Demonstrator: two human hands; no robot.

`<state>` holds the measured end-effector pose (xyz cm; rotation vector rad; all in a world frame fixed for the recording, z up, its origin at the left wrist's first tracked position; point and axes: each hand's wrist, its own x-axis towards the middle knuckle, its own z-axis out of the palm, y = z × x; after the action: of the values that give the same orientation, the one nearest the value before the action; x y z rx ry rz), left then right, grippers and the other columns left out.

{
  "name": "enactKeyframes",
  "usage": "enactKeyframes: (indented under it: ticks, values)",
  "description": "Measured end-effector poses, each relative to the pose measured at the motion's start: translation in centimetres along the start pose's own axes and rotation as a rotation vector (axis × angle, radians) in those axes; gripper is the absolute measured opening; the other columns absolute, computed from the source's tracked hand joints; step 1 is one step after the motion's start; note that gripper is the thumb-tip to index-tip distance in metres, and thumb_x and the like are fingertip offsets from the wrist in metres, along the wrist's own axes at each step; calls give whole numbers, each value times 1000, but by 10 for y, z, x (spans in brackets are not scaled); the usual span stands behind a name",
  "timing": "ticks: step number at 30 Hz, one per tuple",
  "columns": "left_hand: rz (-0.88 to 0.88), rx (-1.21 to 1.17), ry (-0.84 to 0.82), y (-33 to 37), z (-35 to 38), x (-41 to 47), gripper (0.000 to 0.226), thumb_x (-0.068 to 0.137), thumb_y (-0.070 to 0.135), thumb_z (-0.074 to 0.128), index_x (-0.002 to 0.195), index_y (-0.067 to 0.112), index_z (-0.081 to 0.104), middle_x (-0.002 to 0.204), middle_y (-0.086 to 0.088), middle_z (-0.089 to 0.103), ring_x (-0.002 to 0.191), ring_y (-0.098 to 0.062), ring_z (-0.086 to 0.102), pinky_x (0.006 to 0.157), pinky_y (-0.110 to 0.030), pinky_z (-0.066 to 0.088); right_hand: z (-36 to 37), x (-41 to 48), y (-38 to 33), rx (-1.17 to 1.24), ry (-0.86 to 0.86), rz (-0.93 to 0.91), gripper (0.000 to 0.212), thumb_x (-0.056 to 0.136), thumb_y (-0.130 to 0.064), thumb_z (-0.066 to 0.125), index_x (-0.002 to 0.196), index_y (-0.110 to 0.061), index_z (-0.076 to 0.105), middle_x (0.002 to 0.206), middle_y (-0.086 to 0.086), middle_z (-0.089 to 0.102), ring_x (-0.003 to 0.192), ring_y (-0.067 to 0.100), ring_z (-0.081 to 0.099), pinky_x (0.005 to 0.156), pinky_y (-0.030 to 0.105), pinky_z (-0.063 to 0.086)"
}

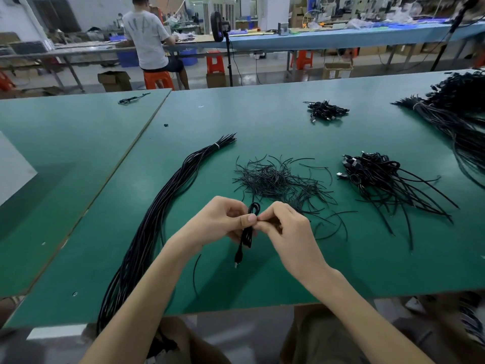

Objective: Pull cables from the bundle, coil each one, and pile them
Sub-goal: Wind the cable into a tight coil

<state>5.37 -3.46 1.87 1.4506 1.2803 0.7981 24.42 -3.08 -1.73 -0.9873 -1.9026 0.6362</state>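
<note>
At a green worktable (275, 279), butted along a slanting seam against a second table (65, 153) on the left, a long cable bundle (168, 206), banded near its far tip, runs toward the person and drops over the near edge. Bare mat separates it from the left hand (217, 219), whose curled fingers and thumb grip a coiled cable (249, 232) at its waist, its plug end hanging free. The right hand (284, 224) meets it there, fingertips pinching the same waist. Beyond the hands lies a heap of short black ties (278, 179). To the right, well apart, sits the pile of coiled cables (378, 177), tails fanned toward the near edge, and a larger bundle (456, 119) spills past the right edge.
</note>
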Motion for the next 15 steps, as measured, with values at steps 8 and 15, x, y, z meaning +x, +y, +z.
enactKeyframes:
  ticks: [8, 15]
  values:
    - [75, -84, -1, -2, 1, -5, 30, 99, 16, 63, 101, -13, 68, 88, -17, 76, 75, -33, 75, 72, -32, 62, -3, 3, -6, 301, -34, 171, 6, 97, -15, 70, 93, -19, 69, 80, -6, 72, 77, 10, 65, 74, 19, 51]
    - [67, -42, 122, -2, 6, -7, 26, 103, 15, 62, 94, -9, 69, 79, -15, 76, 73, -39, 77, 70, -39, 64, -5, 1, -6, 479, 8, 301, 10, 101, -26, 63, 107, -20, 68, 95, -1, 74, 83, 9, 68, 71, 23, 55]
